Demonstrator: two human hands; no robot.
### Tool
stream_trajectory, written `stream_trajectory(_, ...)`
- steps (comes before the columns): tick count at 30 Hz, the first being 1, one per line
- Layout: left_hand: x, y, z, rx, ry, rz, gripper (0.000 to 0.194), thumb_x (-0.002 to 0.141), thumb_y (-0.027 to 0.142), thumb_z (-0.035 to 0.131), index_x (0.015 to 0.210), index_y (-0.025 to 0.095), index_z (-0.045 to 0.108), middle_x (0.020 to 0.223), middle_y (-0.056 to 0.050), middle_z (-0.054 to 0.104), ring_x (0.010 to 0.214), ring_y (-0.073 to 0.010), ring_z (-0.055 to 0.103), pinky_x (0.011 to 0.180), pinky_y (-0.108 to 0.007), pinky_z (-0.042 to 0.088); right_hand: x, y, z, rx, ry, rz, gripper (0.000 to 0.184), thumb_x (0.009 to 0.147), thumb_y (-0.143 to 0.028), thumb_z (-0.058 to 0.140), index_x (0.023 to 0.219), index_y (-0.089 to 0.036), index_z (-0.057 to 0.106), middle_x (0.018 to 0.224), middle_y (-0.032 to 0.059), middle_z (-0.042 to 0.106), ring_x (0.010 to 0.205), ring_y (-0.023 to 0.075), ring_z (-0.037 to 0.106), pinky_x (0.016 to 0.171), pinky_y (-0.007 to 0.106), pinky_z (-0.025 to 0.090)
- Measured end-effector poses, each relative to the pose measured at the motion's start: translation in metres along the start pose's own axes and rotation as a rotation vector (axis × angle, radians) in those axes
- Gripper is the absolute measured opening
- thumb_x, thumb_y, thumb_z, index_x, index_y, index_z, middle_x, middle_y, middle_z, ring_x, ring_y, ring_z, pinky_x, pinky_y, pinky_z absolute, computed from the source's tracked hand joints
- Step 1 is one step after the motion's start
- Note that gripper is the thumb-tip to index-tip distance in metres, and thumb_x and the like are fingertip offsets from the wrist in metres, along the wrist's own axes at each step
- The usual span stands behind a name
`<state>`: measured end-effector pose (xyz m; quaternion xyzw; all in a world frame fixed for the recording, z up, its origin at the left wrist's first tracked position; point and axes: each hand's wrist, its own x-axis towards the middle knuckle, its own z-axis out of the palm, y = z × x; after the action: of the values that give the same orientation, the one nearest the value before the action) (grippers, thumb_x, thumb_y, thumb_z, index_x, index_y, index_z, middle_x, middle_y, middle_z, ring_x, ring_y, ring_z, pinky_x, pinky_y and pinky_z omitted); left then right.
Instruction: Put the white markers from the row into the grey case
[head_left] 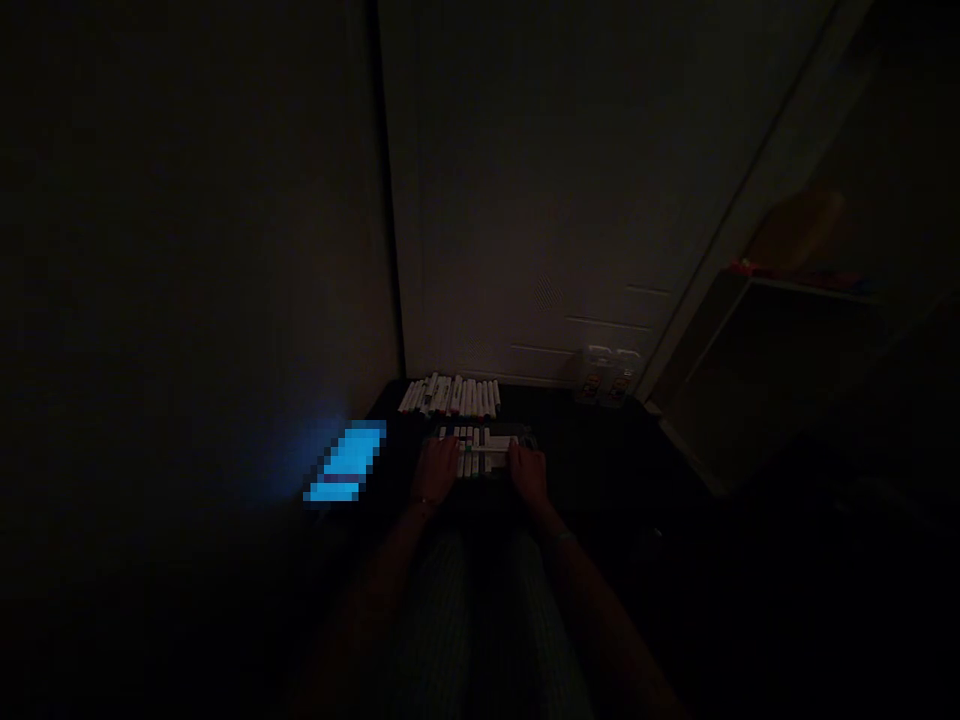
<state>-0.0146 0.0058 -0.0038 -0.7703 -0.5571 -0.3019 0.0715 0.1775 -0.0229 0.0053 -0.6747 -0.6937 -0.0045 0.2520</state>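
Note:
The room is very dark. A white marker [491, 449] lies crosswise between my two hands, its left end near my left hand [436, 472] and its right end near my right hand [529, 474]. Both hands are closed around its ends, though the fingertips are dim. Just beneath is a dark case or tray [517, 433] with several white markers [460, 466] lined up side by side in it. Behind the case, a loose row of more white markers [450, 396] lies on the dark table [600, 460].
A glowing blue, pixelated screen [349, 462] is at the table's left side. Two clear packages [606, 376] stand at the back right against the wall [540, 200]. To the right is a shelf unit [720, 370] with items on top.

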Motion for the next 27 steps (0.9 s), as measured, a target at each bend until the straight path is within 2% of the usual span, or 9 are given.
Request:
stream_trajectory(10, 0.0007, 0.0037, -0.0071, -0.049, 0.009, 0.033, 0.028, 0.089, 0.024, 0.028, 0.102, 0.018, 0.052, 0.098, -0.008, 0.058, 0.091, -0.0204, 0.048, 0.083, -0.035, 0.037, 0.0008, 0.0019, 0.0048, 0.059, 0.017, -0.007, 0.041, 0.096, -0.029, 0.019, 0.091, -0.019, 0.059, 0.089, 0.0044, 0.066, 0.086, 0.0125, 0.057, 0.079, 0.024, 0.026)
stream_trajectory(14, 0.0009, 0.0030, -0.0065, -0.046, -0.004, 0.043, 0.027, 0.089, 0.025, 0.028, 0.099, 0.018, 0.052, 0.097, -0.008, 0.058, 0.089, -0.0200, 0.048, 0.082, -0.034, 0.038, -0.0005, 0.0010, 0.0035, 0.060, 0.047, -0.006, 0.045, 0.096, -0.033, 0.017, 0.092, -0.019, 0.060, 0.088, 0.0053, 0.066, 0.084, 0.0129, 0.057, 0.078, 0.025, 0.027)
stream_trajectory(19, 0.0003, 0.0006, -0.0015, -0.051, 0.012, 0.033, 0.031, 0.089, 0.026, 0.026, 0.097, 0.017, 0.054, 0.090, -0.008, 0.058, 0.085, -0.0195, 0.050, 0.080, -0.033, 0.039, -0.0001, -0.0012, 0.0009, 0.043, 0.033, 0.025, 0.054, 0.096, -0.035, 0.015, 0.084, -0.018, 0.065, 0.082, 0.0073, 0.067, 0.080, 0.0147, 0.059, 0.076, 0.026, 0.029)
stream_trajectory(27, 0.0002, -0.0009, 0.0003, -0.078, 0.006, -0.024, 0.031, 0.089, 0.028, 0.027, 0.094, 0.018, 0.056, 0.083, -0.007, 0.057, 0.081, -0.0181, 0.053, 0.072, -0.030, 0.041, 0.0008, -0.0006, 0.0020, 0.004, 0.026, 0.032, 0.050, 0.096, -0.035, 0.019, 0.089, -0.019, 0.065, 0.082, 0.0075, 0.067, 0.082, 0.0153, 0.059, 0.076, 0.027, 0.028)
